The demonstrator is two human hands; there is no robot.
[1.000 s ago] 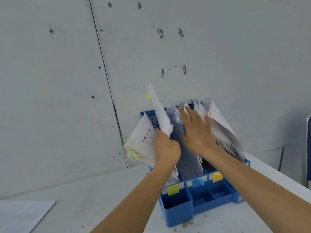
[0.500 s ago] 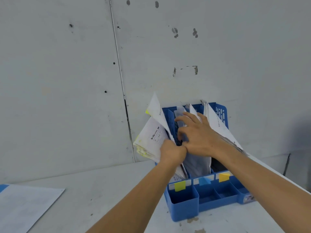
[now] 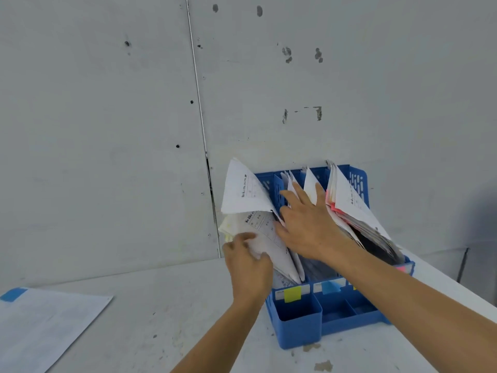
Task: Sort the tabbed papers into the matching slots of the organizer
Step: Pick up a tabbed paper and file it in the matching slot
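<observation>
Just beyond the left hand (image 3: 248,262), the left-slot papers (image 3: 250,195) fan out of the blue organizer (image 3: 295,327) and lean over its left wall; their long axis runs from the slot's base near the wrist up and away toward the wall (image 3: 107,130), with the top corner pointing up and tilted left. That hand grasps the lower bundle of these sheets, thumb on top and fingers curled beneath. To its right, almost touching it, the right hand (image 3: 306,227) lies flat with fingers straight and spread, holding nothing – it presses against the middle-slot papers (image 3: 310,184), which stand nearly upright past its fingertips. Right of that hand, the right-slot papers (image 3: 352,208) lean right, pink tabs along their edge. Below the left wrist a yellow tab (image 3: 292,294) marks the organizer's front, and a blue tab (image 3: 329,288) sits under the right forearm. Far left of both hands, a loose sheet (image 3: 40,327) lies flat on the table (image 3: 161,305).
</observation>
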